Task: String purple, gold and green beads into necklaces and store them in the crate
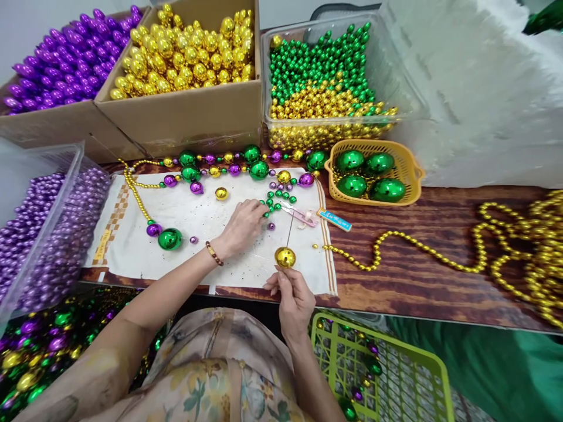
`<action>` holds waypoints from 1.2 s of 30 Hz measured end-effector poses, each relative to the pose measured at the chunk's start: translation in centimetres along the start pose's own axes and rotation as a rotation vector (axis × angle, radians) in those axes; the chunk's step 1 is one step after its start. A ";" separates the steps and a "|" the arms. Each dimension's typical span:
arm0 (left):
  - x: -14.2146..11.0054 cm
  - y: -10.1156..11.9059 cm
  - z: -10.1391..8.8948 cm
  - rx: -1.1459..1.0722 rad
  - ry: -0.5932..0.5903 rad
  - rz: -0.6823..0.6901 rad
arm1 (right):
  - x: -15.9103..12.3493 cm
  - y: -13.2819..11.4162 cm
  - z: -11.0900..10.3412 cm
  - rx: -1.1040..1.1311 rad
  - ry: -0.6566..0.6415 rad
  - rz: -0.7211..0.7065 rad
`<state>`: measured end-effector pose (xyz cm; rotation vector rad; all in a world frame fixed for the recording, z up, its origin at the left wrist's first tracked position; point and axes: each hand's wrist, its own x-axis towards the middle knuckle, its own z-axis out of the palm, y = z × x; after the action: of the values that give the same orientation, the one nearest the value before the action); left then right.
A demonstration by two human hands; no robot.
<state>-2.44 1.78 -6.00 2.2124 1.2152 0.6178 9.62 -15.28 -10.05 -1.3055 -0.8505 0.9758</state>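
Observation:
My right hand (297, 296) pinches the lower end of a long thin needle (290, 230), held upright near the cloth's front edge. A large gold bead (285, 257) is threaded on the needle, just above my fingertips. My left hand (246, 225), wearing a beaded bracelet, reaches across the white cloth (176, 269). Its bent fingertips close at a small green bead (266, 214), beside several loose green beads (278, 194). A strung bead garland (234, 169) in green, gold and purple lies along the back of the cloth, its left end curving down to a big green bead (169, 238).
Behind stand boxes of purple beads (74, 58) and gold beads (189, 53), and a clear bin (396, 76). An orange basket (416, 176) holds big green beads. Pink-handled snips (303, 218) lie on the cloth. A gold bead chain (422, 249) runs right. Below sits a green crate (440, 375).

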 end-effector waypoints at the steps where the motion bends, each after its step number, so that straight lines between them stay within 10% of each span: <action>1: -0.1 0.1 -0.4 -0.214 0.043 -0.049 | 0.0 -0.1 -0.1 -0.005 -0.018 -0.008; 5: -1.2 1.1 -2.6 -1.090 0.087 -0.297 | -0.1 -0.7 -0.3 -0.035 -0.100 -0.017; 10: -2.6 2.3 -4.8 -1.497 0.023 -0.414 | -0.3 -1.4 -0.4 -0.089 -0.225 -0.066; 23: -3.5 2.0 -5.7 -1.560 0.054 -0.420 | -0.1 -2.3 0.0 -0.118 -0.266 -0.116; 36: -4.3 2.9 -3.9 -1.392 -0.085 -0.473 | 0.9 -2.8 2.3 0.067 -0.220 0.172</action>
<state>-5.16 -2.32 -1.84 0.7529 0.7652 0.7891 8.10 -13.61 -7.11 -1.2444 -0.8735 1.2913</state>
